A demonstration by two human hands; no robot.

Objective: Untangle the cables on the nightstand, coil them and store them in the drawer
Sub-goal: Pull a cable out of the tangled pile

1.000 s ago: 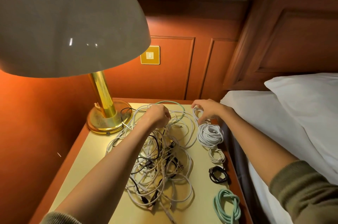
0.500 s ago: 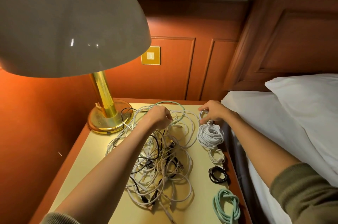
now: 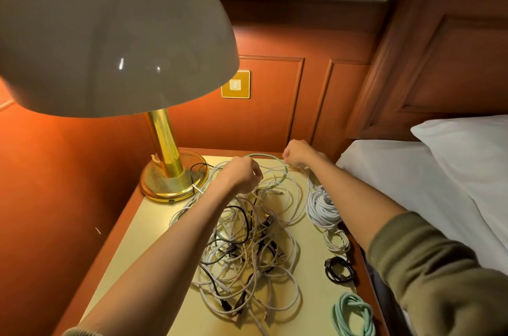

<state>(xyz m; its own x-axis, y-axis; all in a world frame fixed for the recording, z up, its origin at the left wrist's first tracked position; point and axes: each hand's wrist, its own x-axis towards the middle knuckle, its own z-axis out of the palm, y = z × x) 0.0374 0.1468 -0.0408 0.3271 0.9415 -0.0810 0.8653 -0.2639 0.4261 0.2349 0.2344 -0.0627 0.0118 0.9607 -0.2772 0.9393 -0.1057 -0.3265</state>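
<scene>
Start at the left. A lamp (image 3: 171, 179) with a smooth grey dome shade and a polished brass stem and base stands on the far left corner of the bench (image 3: 154, 225), a nightstand with a matt pale-yellow top and a reddish wood edge.

Your left grip (image 3: 242, 177) is over the far part of the tangle (image 3: 247, 247), fingers curled and clamped on white strands of it. The tangle is a loose heap of thin, round white, black and beige cables, with connector plugs showing here and there. It covers the middle of the bench. Treat this as the bulk of the work left: none of it looks separated.

A pale mint-green cable loop (image 3: 264, 155) arcs from the left grip toward your right grip (image 3: 298, 154). The right grip's fingers are curled just beside that loop, but you cannot tell whether they hold it.

Four finished coils show in a row along the right edge of the bench. From far to near they are:
- a thick white coil (image 3: 321, 210)
- a small white coil (image 3: 336, 241)
- a small black coil (image 3: 338, 269)
- a mint-green coil (image 3: 353, 313)

These four are wound but not yet stored, and the drawer is out of view. By this evidence the task is in its early-to-middle stage.

Right of the bench lies a bed (image 3: 412, 184) with a smooth white sheet and pillow.
</scene>
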